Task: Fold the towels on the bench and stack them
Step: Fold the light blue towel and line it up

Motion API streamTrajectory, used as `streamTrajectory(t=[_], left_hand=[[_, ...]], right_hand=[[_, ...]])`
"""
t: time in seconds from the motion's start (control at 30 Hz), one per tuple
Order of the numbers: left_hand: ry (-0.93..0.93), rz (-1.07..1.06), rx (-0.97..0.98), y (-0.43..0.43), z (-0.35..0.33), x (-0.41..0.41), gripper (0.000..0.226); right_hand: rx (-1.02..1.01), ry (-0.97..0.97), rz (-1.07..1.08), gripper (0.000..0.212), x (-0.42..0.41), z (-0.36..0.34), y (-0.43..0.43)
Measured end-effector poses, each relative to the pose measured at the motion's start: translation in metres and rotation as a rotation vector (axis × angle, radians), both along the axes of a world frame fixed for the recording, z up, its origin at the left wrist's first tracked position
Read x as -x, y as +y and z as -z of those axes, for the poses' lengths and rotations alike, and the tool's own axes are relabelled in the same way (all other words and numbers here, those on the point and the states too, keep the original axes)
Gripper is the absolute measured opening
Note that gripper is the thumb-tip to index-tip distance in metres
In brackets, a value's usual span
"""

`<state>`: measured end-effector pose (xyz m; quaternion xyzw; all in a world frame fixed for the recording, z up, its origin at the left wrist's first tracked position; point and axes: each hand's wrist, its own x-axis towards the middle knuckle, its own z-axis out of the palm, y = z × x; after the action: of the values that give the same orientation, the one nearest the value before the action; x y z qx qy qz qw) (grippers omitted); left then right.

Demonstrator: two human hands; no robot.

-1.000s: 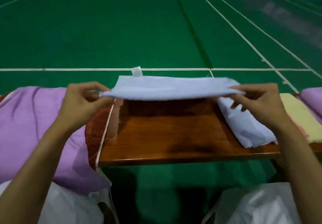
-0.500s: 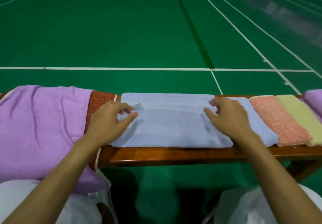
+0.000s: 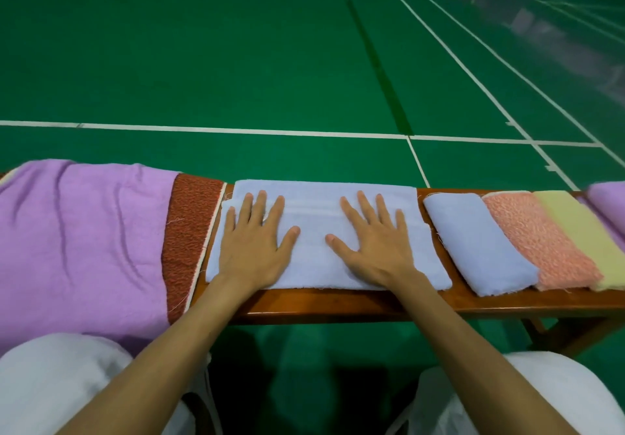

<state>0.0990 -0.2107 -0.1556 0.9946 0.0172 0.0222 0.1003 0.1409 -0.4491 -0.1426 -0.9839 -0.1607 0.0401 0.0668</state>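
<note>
Smoothing step: your left hand [image 3: 252, 248] and right hand [image 3: 375, 250] lie flat, grip open and holding nothing, on the blue towel [image 3: 313, 269] at frame centre; next, probably fold it crosswise.

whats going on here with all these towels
A person is folding towels at a wooden bench. The left hand and right hand press flat on a light blue towel in the middle. To its right a smaller blue towel, a pink towel and a yellow towel lie folded side by side, not yet stacked. A purple towel and a rust-red towel lie at the left.
</note>
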Motion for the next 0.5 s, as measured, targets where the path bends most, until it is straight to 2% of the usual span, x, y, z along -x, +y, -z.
streamTrajectory(t=[0.13, 0.33, 0.43, 0.5], left_hand=[[-0.025, -0.053, -0.002, 0.019, -0.002, 0.010, 0.081], [-0.007, -0.069, 0.000, 0.016, -0.003, 0.022, 0.083], [0.022, -0.080, 0.025, 0.016, -0.008, 0.031, 0.090], [-0.009, -0.089, 0.080, 0.015, -0.013, 0.034, 0.094]], right_hand=[[-0.010, -0.008, 0.156, 0.080, -0.007, 0.003, -0.029], [-0.050, 0.041, 0.111, 0.071, 0.000, -0.007, -0.031], [-0.270, 0.055, 0.104, 0.071, 0.005, -0.026, -0.040], [-0.370, -0.011, 0.217, 0.080, 0.008, -0.036, -0.046]])
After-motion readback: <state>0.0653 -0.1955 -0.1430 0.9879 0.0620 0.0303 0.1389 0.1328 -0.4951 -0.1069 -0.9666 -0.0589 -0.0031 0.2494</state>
